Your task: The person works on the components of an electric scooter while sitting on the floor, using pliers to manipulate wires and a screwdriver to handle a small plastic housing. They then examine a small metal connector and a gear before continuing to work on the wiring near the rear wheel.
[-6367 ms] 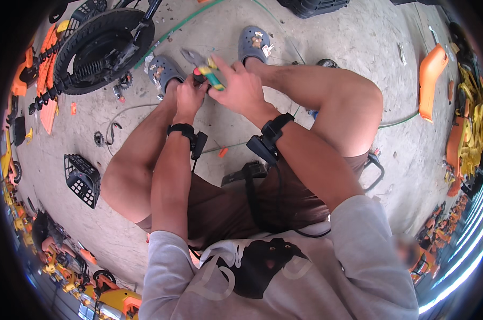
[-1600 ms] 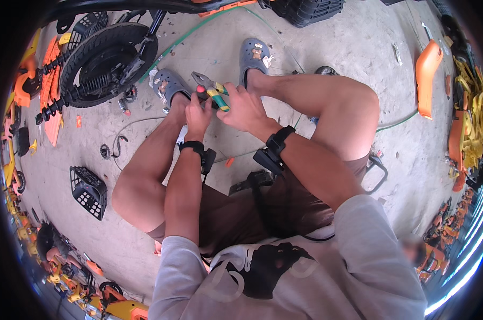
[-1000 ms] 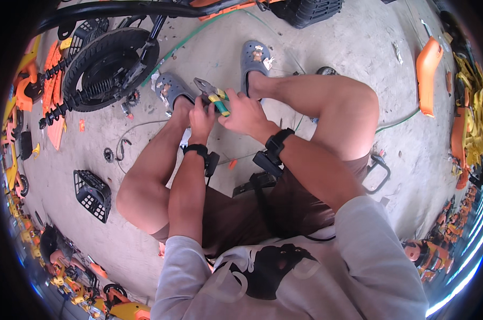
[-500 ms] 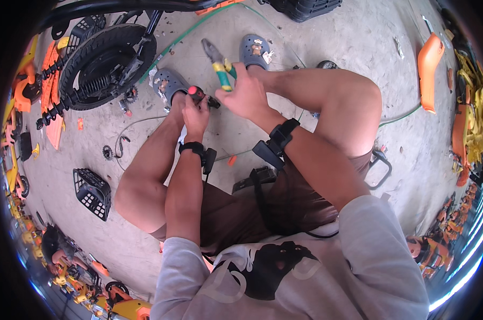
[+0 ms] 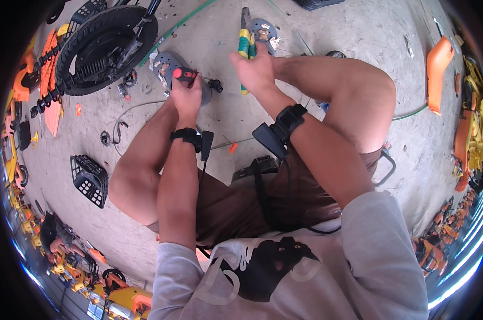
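My left hand [image 5: 187, 101] is closed around a small black part with a red end [image 5: 185, 74], in front of my left shoe. A short black knob-like piece [image 5: 215, 85] sticks out on the right of that hand; whether it belongs to the same part I cannot tell. My right hand [image 5: 256, 70] grips a pair of pliers [image 5: 244, 45] with green and yellow handles. Their jaws point away from me, beside my right shoe [image 5: 264, 33]. The two hands are apart, above the concrete floor between my bent legs.
At the upper left lies a black wheel [image 5: 105, 50] with coil springs [image 5: 52, 101] beside it. A black perforated basket [image 5: 89, 181] rests by my left knee. Orange panels [image 5: 438, 74] and heaps of yellow parts [image 5: 476, 112] line the right. A green hose [image 5: 180, 29] crosses the floor.
My right hand has moved right and the pliers have turned upright, jaws pointing straight away. My left hand has shifted slightly left and away, turning the red end sideways. The hands are further apart.
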Demonstrator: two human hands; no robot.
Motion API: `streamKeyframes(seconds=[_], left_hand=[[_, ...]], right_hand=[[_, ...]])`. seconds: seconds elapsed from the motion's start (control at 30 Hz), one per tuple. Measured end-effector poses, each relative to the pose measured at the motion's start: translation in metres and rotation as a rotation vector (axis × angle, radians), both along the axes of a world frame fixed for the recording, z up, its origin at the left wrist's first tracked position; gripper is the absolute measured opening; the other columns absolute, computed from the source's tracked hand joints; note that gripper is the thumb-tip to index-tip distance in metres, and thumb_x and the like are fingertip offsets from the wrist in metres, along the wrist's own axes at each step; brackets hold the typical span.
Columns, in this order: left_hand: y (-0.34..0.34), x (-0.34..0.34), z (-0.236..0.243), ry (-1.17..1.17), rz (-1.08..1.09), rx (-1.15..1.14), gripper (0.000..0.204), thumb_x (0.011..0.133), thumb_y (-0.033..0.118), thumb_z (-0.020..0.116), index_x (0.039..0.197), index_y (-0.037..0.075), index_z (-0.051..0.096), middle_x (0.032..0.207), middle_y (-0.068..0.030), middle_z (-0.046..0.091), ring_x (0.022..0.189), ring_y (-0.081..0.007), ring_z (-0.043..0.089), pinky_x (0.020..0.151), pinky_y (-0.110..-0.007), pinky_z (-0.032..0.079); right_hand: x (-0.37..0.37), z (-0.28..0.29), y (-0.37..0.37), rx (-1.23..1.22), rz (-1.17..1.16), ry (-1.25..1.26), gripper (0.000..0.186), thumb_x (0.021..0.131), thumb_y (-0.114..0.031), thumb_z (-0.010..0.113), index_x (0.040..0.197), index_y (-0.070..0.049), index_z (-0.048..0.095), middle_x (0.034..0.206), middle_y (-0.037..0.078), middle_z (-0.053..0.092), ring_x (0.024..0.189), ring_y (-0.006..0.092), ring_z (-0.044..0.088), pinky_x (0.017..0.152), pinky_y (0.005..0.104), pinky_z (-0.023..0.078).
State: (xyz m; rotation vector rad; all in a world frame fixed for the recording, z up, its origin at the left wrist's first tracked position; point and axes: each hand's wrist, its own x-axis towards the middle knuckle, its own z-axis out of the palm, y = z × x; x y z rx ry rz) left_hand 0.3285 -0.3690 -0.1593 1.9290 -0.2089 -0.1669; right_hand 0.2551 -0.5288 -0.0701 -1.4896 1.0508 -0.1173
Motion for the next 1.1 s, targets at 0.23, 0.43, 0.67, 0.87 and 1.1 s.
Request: streamKeyframes(seconds=[0.23,0.43,0.67,0.87,1.1], left_hand=[[-0.005,-0.003,-0.024,-0.024,-0.115,0.082,0.024,0.083,0.008,0.07,0.097,-0.005,0.057,0.09,-0.0127,0.07,0.081,-0.0163,0.068,0.075,-0.027,0.053],[-0.009,-0.008,-0.023,-0.11,-0.217,0.266,0.028,0.081,0.013,0.07,0.1,0.001,0.054,0.085,-0.017,0.069,0.081,-0.0304,0.069,0.071,-0.037,0.053],[-0.011,-0.011,-0.025,-0.097,-0.249,0.299,0.031,0.081,0.016,0.07,0.101,0.001,0.051,0.082,-0.0187,0.068,0.08,-0.036,0.067,0.068,-0.042,0.052],[-0.013,-0.011,-0.026,-0.108,-0.272,0.321,0.03,0.081,0.015,0.069,0.101,0.001,0.051,0.082,-0.0184,0.068,0.079,-0.0367,0.067,0.068,-0.043,0.052],[-0.009,-0.008,-0.031,-0.159,-0.315,0.287,0.033,0.081,0.014,0.069,0.105,0.001,0.051,0.085,-0.0192,0.068,0.081,-0.0372,0.067,0.068,-0.044,0.052]], right_hand=[[0.001,-0.011,0.002,-0.145,0.055,0.004,0.069,0.073,-0.026,0.068,0.124,0.011,0.04,0.084,0.011,0.062,0.071,0.0181,0.06,0.065,0.0316,0.05],[0.001,-0.008,-0.001,-0.095,0.062,0.026,0.068,0.072,-0.026,0.067,0.123,0.01,0.041,0.084,0.011,0.062,0.072,0.0187,0.061,0.066,0.0322,0.05],[0.0,-0.005,-0.002,-0.114,0.049,0.04,0.07,0.071,-0.026,0.066,0.125,0.01,0.04,0.087,0.015,0.063,0.076,0.0215,0.063,0.069,0.033,0.051],[-0.001,-0.002,-0.004,-0.127,0.061,0.033,0.071,0.071,-0.028,0.065,0.126,0.009,0.039,0.088,0.016,0.064,0.078,0.0232,0.064,0.071,0.0335,0.051],[-0.006,0.036,0.0,-0.298,0.254,-0.002,0.068,0.068,-0.029,0.068,0.126,-0.004,0.044,0.096,0.019,0.063,0.085,0.0354,0.063,0.075,0.0416,0.05]])
